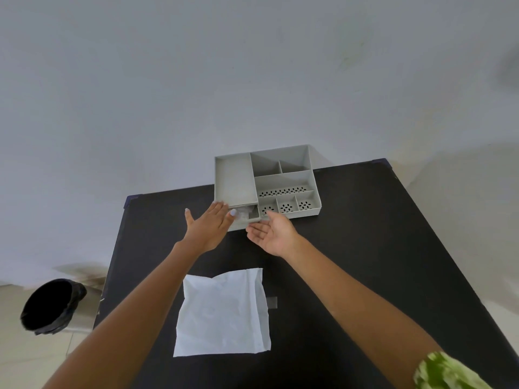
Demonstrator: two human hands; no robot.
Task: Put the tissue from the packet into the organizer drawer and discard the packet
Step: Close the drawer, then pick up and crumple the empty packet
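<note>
A grey organizer (235, 178) with several compartments stands at the far edge of the black table (365, 248). Its drawer (254, 217) at the front left is pulled partly out, and something pale and crumpled (243, 214) lies inside it. My left hand (209, 224) is flat, palm down, fingertips at the drawer's left front. My right hand (273, 233) is open, palm up, just in front of the drawer. A white flat tissue or packet (223, 313) lies on the table near me, between my forearms; I cannot tell which it is.
A bin lined with a black bag (52, 306) stands on the floor to the left of the table. A pale wall rises behind the organizer. A small grey tape patch (271, 302) sits beside the white sheet.
</note>
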